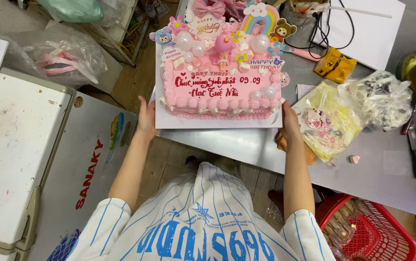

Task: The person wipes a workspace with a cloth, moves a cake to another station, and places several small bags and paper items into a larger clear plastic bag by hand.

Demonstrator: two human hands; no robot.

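Both your hands grasp the white board's edges, left hand (146, 121) and right hand (290, 121); keep the pink cake (220, 89) level, top middle.

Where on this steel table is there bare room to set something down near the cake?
Bare steel table shows in front of the cake board, between the left hand and right hand. More lies right of the yellow bag, around the small pink piece. The back, by the cables, is crowded.
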